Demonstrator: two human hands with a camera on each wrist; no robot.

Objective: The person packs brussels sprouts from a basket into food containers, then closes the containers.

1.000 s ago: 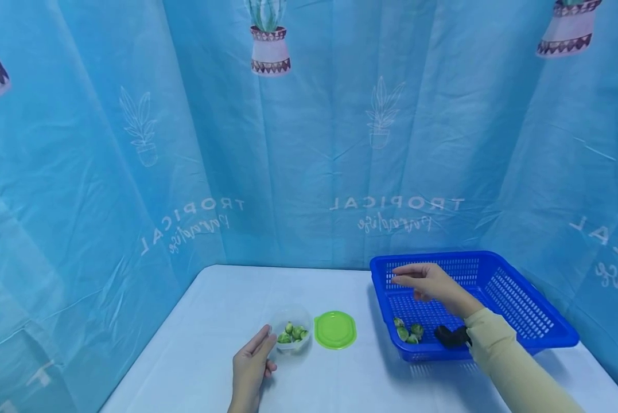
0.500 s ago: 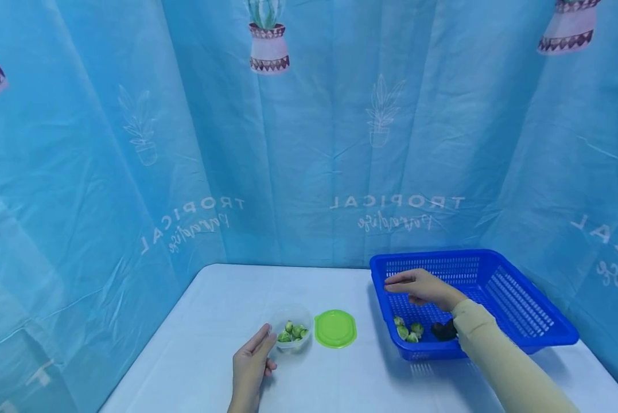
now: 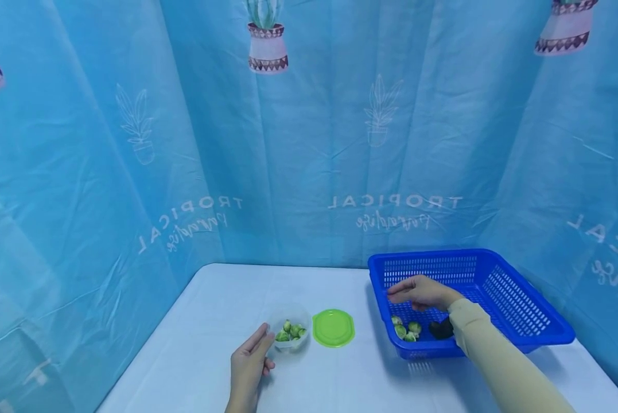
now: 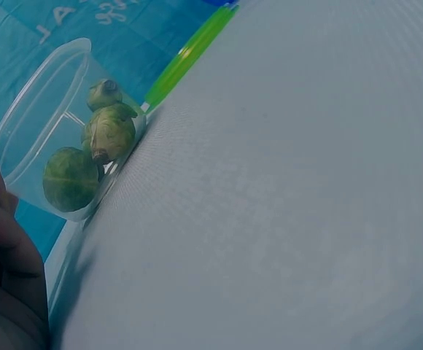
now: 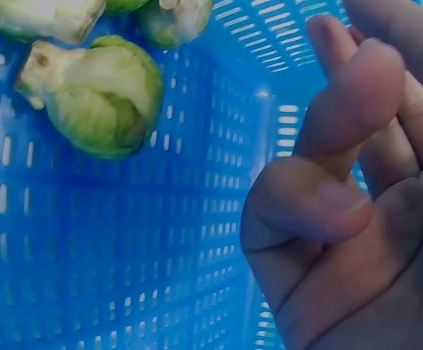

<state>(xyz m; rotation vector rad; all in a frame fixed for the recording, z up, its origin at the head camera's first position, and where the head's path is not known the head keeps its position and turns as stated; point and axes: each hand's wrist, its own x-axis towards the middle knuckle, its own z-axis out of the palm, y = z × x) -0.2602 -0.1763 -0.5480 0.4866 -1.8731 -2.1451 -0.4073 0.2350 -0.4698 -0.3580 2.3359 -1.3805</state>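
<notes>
In the head view, my left hand (image 3: 249, 361) holds the left rim of a small clear plastic tub (image 3: 294, 345), fingertips and thumb at its edge. Several green Brussels sprouts (image 4: 109, 133) lie in the tub, which stands on the white table. My right hand (image 3: 424, 292) hovers inside the blue basket (image 3: 548, 330), fingers loosely bent and nothing between them. Below it, in the basket's near left corner, more Brussels sprouts (image 5: 109, 98) lie on the slotted floor. In the right wrist view they sit to the left of the thumb, apart from the fingers (image 5: 357, 95).
A round green lid (image 3: 333, 328) lies flat on the white table (image 3: 267, 281) between tub and basket. A black device (image 3: 441, 328) shows under the right wrist. A blue printed curtain (image 3: 298, 143) hangs behind the table and along its sides.
My right hand has moved slightly left and lower into the basket, nearer to the sprouts. The left hand and the tub have stayed in place.
</notes>
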